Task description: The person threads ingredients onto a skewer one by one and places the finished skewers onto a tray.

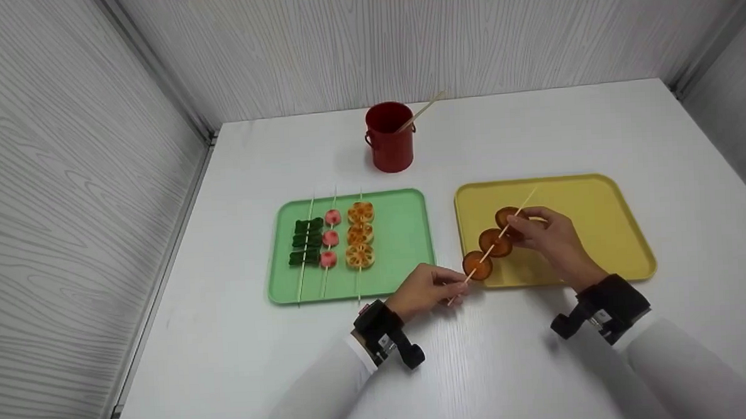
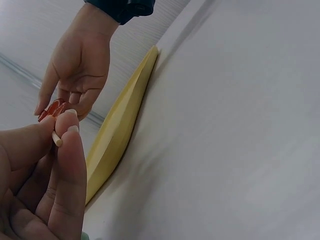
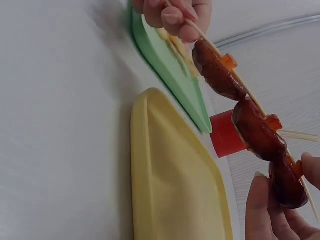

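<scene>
Both hands hold a skewer of three glossy brown mushroom caps (image 1: 495, 243) slantwise over the left part of the yellow tray (image 1: 608, 249). My left hand (image 1: 424, 290) pinches the bare lower end of its bamboo stick (image 2: 57, 141) between thumb and fingers. At the upper end, my right hand (image 1: 549, 236) grips the last cap (image 3: 287, 187), thumb on one side and fingers on the other. Small orange pieces (image 3: 273, 122) show on the caps along the stick. In the right wrist view the skewer hangs above the tray.
Left of the yellow tray lies a green tray (image 1: 402, 233) bearing a dark green leafy skewer (image 1: 307, 241), a pink-ball skewer (image 1: 330, 238) and a lotus-root skewer (image 1: 359, 234). Behind them stands a red bucket (image 1: 393, 149) with bamboo sticks (image 1: 428, 106) leaning out. Pale panels enclose the white table.
</scene>
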Action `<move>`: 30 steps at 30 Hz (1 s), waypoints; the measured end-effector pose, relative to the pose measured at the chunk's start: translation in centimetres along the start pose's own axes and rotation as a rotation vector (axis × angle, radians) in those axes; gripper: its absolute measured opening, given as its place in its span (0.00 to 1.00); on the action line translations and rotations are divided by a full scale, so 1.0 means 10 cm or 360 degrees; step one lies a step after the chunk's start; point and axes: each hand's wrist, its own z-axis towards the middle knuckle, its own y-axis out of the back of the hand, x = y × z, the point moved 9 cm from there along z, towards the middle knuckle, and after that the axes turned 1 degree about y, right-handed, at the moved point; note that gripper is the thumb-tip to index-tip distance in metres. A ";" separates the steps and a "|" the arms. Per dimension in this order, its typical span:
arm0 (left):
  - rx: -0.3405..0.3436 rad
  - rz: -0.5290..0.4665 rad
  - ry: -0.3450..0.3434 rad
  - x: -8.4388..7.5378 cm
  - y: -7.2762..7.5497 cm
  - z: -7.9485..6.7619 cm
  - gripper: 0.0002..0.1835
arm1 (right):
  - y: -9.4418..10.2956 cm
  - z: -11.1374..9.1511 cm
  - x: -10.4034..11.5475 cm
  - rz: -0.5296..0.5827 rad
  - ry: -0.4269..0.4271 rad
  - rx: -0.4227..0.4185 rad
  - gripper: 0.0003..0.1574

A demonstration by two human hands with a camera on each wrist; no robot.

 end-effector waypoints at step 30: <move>-0.0075 0.0056 -0.0184 -0.10 0.16 -0.18 0.10 | 0.02 -0.14 0.17 -0.1141 0.0553 -0.0074 0.25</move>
